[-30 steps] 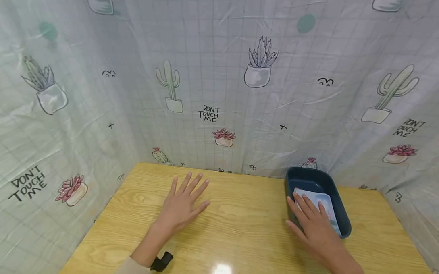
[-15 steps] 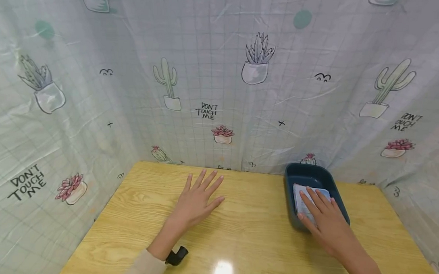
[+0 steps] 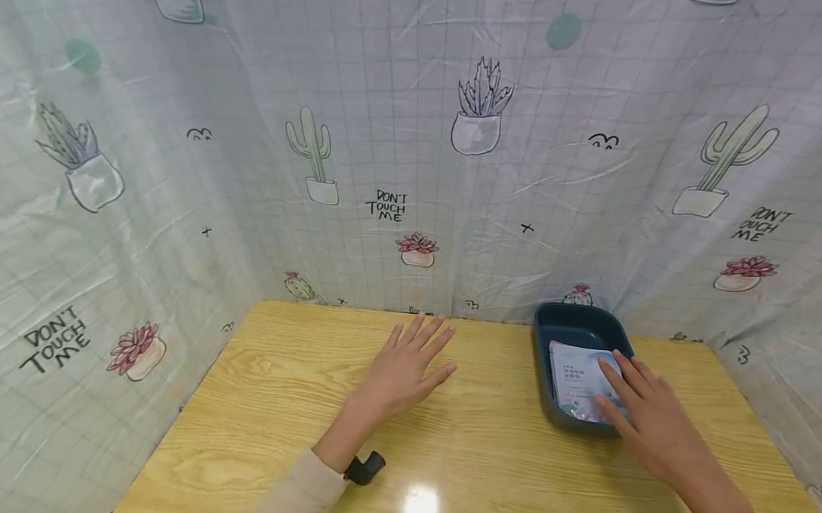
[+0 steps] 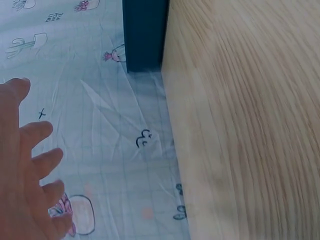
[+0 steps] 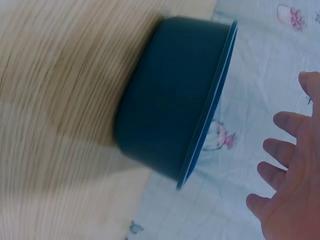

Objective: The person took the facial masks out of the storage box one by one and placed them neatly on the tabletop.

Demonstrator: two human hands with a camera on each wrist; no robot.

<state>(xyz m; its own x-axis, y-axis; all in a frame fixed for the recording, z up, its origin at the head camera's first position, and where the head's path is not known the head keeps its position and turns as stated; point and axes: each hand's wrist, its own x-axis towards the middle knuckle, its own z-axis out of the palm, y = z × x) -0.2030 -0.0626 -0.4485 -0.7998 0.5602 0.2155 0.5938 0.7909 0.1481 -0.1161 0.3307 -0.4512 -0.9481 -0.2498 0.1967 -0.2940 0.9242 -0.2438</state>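
A dark blue plastic bin (image 3: 581, 317) stands at the back right of the table, holding a small stack of pale printed cards or booklets (image 3: 579, 387). My right hand (image 3: 657, 420) hovers over the bin's right front side, fingers spread and straight; it seems to grip nothing. In the right wrist view the fingers (image 5: 280, 150) stand apart from the bin's rim. My left hand (image 3: 402, 373) is held above the middle of the table, fingers extended, with nothing in it. The left wrist view shows part of the bin (image 4: 145, 35) ahead of that hand.
The wooden table (image 3: 263, 402) ends at the back against a hanging curtain (image 3: 359, 172) printed with cacti. A black device (image 3: 365, 468) is worn at the left wrist. Light reflects off the table's front.
My left hand has moved right toward the table's middle. The right hand has shifted right over the bin, uncovering more of the printed stack, which looks slightly turned.
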